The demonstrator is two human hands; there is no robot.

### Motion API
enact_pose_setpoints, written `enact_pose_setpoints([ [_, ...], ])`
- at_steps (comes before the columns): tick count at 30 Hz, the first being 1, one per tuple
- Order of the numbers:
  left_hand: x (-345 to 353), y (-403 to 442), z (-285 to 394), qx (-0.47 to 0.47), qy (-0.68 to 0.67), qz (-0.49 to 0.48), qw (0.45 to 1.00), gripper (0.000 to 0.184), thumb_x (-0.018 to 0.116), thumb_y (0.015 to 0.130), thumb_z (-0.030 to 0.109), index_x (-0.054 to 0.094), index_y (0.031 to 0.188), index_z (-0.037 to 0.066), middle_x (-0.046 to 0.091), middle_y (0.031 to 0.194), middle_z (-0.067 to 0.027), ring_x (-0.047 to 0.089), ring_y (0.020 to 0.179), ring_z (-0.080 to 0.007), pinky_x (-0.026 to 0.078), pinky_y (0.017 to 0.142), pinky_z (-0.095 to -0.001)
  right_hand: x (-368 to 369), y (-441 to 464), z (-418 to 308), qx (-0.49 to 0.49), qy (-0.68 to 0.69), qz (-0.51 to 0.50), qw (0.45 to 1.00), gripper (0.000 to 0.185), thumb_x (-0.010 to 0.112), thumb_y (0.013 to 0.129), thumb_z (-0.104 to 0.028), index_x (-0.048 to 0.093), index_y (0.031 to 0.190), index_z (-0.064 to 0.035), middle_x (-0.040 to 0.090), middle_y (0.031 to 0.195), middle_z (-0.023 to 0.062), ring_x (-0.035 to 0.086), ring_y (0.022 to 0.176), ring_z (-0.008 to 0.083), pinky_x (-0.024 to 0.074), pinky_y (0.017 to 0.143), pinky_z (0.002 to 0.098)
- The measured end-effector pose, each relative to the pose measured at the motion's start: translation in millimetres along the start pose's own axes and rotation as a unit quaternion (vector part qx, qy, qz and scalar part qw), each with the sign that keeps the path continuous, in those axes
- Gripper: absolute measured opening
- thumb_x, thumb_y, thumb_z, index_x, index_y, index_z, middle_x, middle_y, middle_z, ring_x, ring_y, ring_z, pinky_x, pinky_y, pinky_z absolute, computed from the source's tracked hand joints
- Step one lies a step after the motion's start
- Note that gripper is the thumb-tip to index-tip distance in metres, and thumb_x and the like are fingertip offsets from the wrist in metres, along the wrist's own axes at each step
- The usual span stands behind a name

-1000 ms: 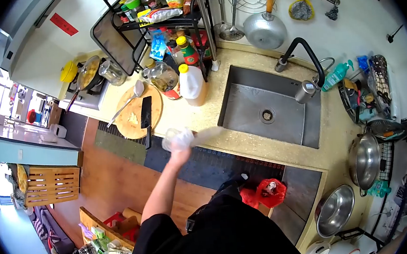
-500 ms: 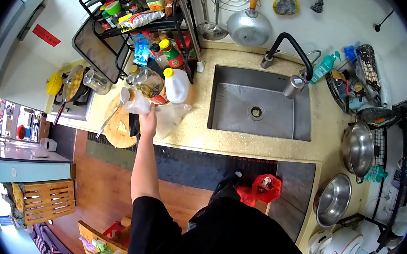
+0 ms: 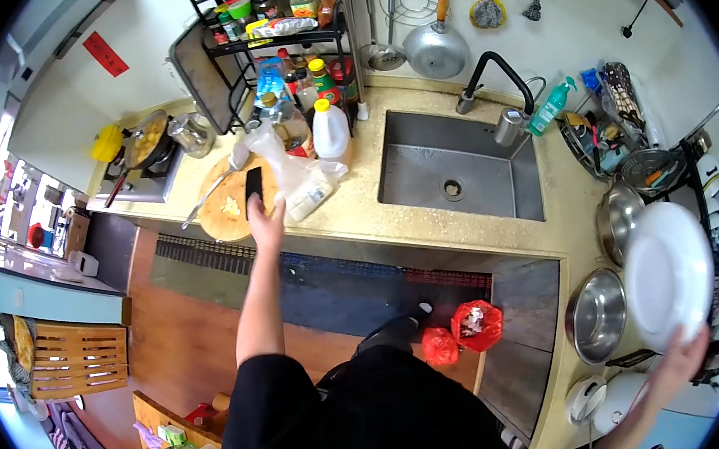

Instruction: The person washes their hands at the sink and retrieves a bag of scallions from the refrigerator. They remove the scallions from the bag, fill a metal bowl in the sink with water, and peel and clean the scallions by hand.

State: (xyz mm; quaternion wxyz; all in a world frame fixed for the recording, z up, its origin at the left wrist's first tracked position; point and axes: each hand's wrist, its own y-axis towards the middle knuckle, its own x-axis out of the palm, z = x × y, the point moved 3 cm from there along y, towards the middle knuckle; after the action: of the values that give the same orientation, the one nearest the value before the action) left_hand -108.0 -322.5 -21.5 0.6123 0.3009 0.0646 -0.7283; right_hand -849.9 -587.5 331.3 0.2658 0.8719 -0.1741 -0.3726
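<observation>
Right hand (image 3: 682,359) seemingly grips plate (image 3: 668,270) edge

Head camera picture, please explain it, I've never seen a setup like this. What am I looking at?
There's no machine: a person works bare-handed, and every picture comes from one camera worn on their head, looking forward and down. On the pale speckled counter is a round wooden cutting board with a black-bladed knife, a long metal spoon and pale food bits. Nearby are a translucent plastic bag and a white jug with a yellow cap. The right hand holds a round white plate by its edge. The left hand is at the knife's handle; whether it grips, I can't tell.
</observation>
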Motion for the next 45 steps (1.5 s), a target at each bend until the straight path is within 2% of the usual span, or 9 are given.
enact_pose_setpoints([
  [3,-40,-119,63,0.010,-0.115,-0.179,0.977,0.030,0.069,0.088,0.022,0.063,0.108,0.001,0.064,0.088,-0.0037,0.058,0.077,-0.0108,0.049,0.072,-0.0264,86,-120,-40,-0.044,0.100,-0.251,0.962,0.018,0.063,0.089,-0.011,0.056,0.101,-0.0008,0.057,0.091,0.0097,0.056,0.080,0.0212,0.0464,0.069,0.0356],
  [4,-47,-158,79,-0.149,-0.241,-0.347,0.894,0.020,0.059,0.095,0.021,0.062,0.089,0.002,0.064,0.092,-0.0044,0.059,0.080,-0.0128,0.049,0.071,-0.0283,107,-151,-74,-0.174,0.082,-0.279,0.941,0.013,0.063,0.086,-0.008,0.057,0.096,-0.0023,0.057,0.082,0.0139,0.057,0.071,0.0297,0.0456,0.062,0.0395],
  [8,-76,-249,133,-0.260,-0.360,-0.567,0.694,0.068,0.032,0.098,0.057,0.043,0.137,0.002,0.057,0.125,-0.0132,0.062,0.100,-0.0218,0.052,0.083,-0.0359,175,-267,-135,-0.372,0.189,-0.329,0.847,0.008,0.064,0.077,-0.005,0.057,0.082,-0.0038,0.057,0.069,0.0124,0.057,0.061,0.0327,0.0440,0.055,0.0443],
  [16,-74,-223,89,-0.346,-0.307,-0.518,0.720,0.056,0.040,0.101,0.046,0.035,0.142,0.008,0.057,0.122,-0.0117,0.058,0.099,-0.0179,0.049,0.085,-0.0322,281,-366,-195,-0.419,0.173,-0.339,0.824,0.006,0.056,0.071,-0.006,0.055,0.077,-0.0078,0.055,0.067,0.0060,0.060,0.064,0.0239,0.0473,0.056,0.0359],
  [18,-81,-207,69,-0.245,-0.240,-0.542,0.767,0.059,0.042,0.101,0.045,0.035,0.145,0.006,0.057,0.123,-0.0106,0.057,0.100,-0.0165,0.047,0.087,-0.0300,317,-368,-204,-0.427,0.132,-0.317,0.836,0.006,0.056,0.073,-0.009,0.055,0.079,-0.0080,0.055,0.068,0.0049,0.060,0.066,0.0233,0.0481,0.058,0.0348],
  [27,-163,-118,-54,-0.338,-0.185,-0.566,0.729,0.052,0.051,0.100,0.035,0.045,0.139,0.002,0.061,0.115,-0.0062,0.057,0.098,-0.0121,0.046,0.084,-0.0252,455,-371,-233,-0.431,0.037,-0.263,0.862,0.011,0.058,0.075,-0.013,0.060,0.084,-0.0061,0.066,0.085,0.0080,0.066,0.090,0.0251,0.0523,0.076,0.0350],
  [38,-139,-42,-69,-0.310,-0.130,-0.606,0.722,0.051,0.048,0.100,0.037,0.048,0.135,0.000,0.063,0.115,-0.0126,0.061,0.099,-0.0195,0.049,0.088,-0.0326,493,-434,-240,-0.377,0.024,-0.170,0.910,0.012,0.059,0.071,-0.020,0.057,0.069,-0.0080,0.058,0.077,0.0074,0.060,0.081,0.0251,0.0514,0.072,0.0364],
  [39,-133,-42,-65,-0.307,-0.123,-0.617,0.714,0.050,0.048,0.100,0.037,0.049,0.134,0.001,0.063,0.115,-0.0123,0.062,0.098,-0.0196,0.050,0.087,-0.0327,506,-450,-231,-0.346,-0.006,-0.272,0.898,0.014,0.062,0.071,-0.018,0.062,0.079,-0.0063,0.063,0.092,0.0090,0.060,0.096,0.0274,0.0527,0.078,0.0380],
  [45,-97,-56,-47,-0.214,-0.079,-0.711,0.665,0.048,0.050,0.099,0.039,0.051,0.131,0.003,0.065,0.110,-0.0085,0.063,0.089,-0.0154,0.049,0.077,-0.0284,465,-452,-250,-0.309,-0.013,-0.233,0.922,0.030,0.055,0.077,-0.019,0.062,0.099,-0.0003,0.061,0.101,0.0148,0.057,0.102,0.0283,0.0441,0.090,0.0404],
])
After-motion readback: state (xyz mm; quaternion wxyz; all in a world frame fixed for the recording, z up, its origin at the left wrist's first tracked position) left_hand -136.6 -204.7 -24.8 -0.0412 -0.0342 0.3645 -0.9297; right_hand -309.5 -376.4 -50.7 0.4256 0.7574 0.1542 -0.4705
